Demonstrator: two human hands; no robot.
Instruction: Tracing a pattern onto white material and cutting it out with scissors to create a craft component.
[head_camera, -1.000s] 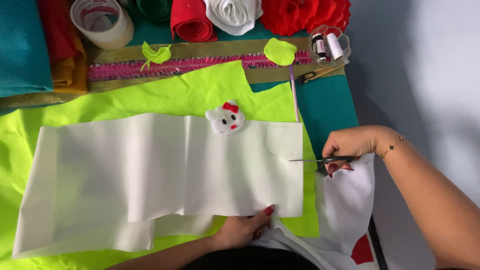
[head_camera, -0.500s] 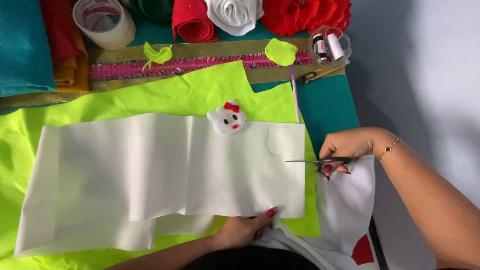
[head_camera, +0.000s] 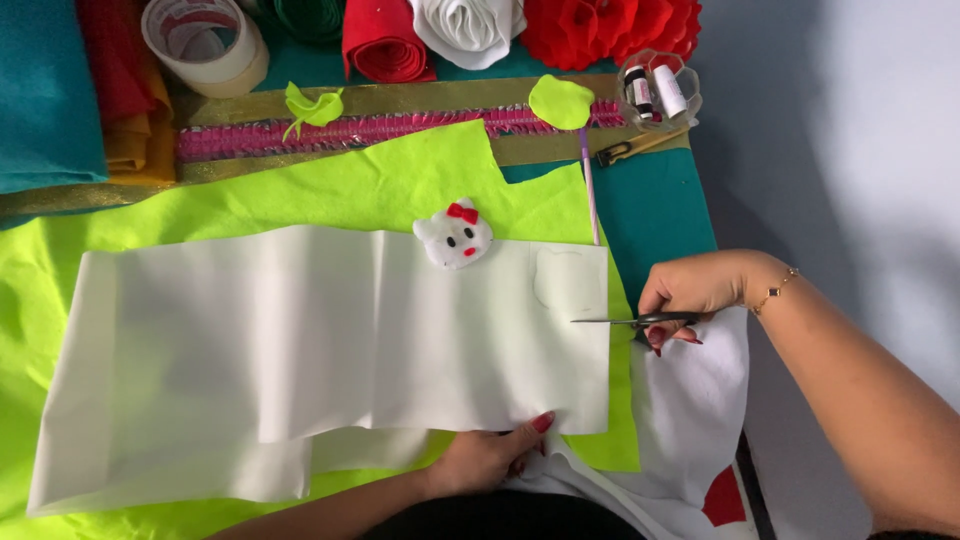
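**Scissors biting into the right edge of the white sheet**

My right hand (head_camera: 695, 300) is closed through the loops of the scissors (head_camera: 625, 321), and my left hand (head_camera: 497, 455) lies flat with fingers spread, pinning the near edge of the white felt sheet (head_camera: 330, 350) close to its near right corner. I hold nothing in the left; it only presses down.

Over the last second the blades have crept leftward: the tips were short of the sheet's right edge, and now they lie just over it, about midway along that edge. My left hand has barely shifted. I judge that the cut is only starting, with almost all of the sheet uncut.

The scissors lie nearly level, their long axis running across the table from right to left, tips pointing left into the sheet, handles toward the table's right edge. The blades look close to shut, though I cannot tell if a sliver of gap remains.

The white sheet is a long rectangle, its long axis running left to right, spread on a neon green felt (head_camera: 330, 190) that covers most of the table. A faint rounded outline marks the sheet's far right corner. At the sheet's far edge sits a small white cat-face piece (head_camera: 455, 238) with a red bow. A thin purple stick (head_camera: 590, 195) lies on the green felt just past that corner, running from the far edge toward me. Along the far edge of the table stand a tape roll (head_camera: 205, 42), rolled felt in red (head_camera: 385, 40) and white (head_camera: 468, 28), and a small clear dish of thread spools (head_camera: 657, 88).
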